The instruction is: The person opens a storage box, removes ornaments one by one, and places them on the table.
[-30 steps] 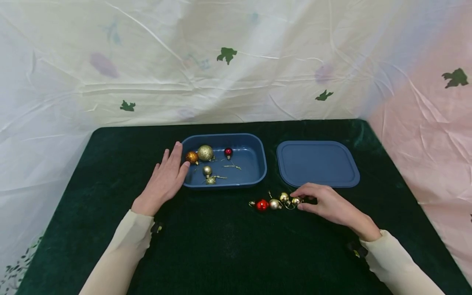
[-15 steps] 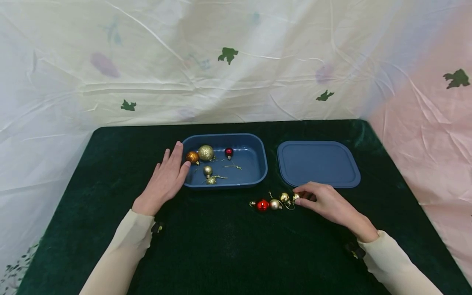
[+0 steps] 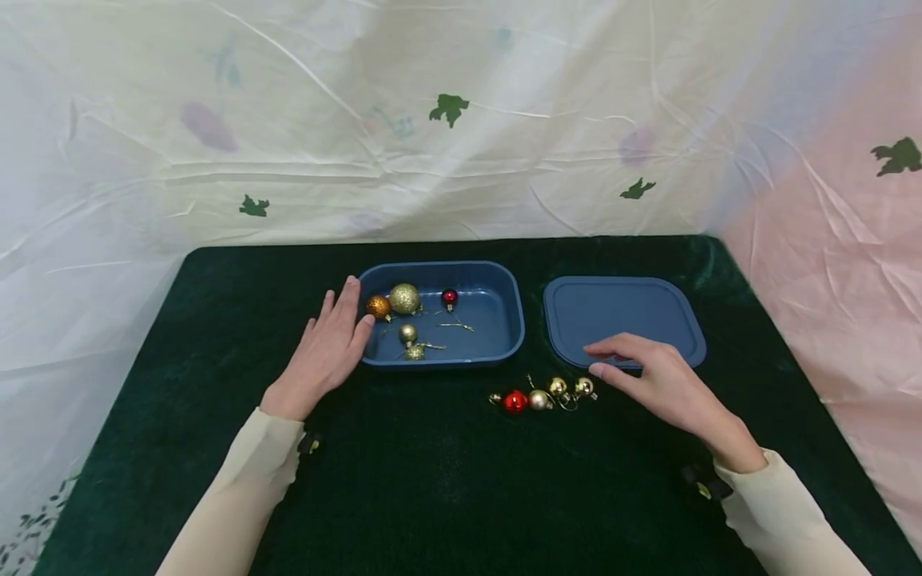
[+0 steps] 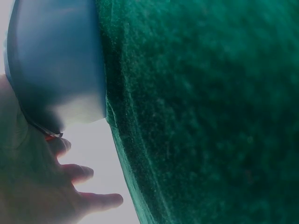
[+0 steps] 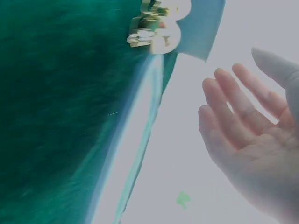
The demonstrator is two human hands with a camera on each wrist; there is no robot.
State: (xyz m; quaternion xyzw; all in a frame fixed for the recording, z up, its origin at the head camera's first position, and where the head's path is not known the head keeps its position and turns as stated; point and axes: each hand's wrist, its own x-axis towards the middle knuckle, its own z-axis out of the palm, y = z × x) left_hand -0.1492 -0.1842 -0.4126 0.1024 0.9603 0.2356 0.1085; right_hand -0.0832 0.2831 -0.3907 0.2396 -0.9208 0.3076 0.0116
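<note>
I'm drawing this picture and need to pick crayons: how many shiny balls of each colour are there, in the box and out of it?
Gold balls, pale ones too: 6 (3 in the blue box, 3 on the green cloth)
Red balls: 2 (1 in, 1 out)
Orange ball: 1 (in)
Total: 9 balls in view

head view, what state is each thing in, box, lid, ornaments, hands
Box, open, partly filled
Lid, off, flat beside the box
Five ornaments, inside the box
Four ornaments, outside it, near the lid
Left hand, fingers straight, at the box's side
Right hand, holding nothing
</note>
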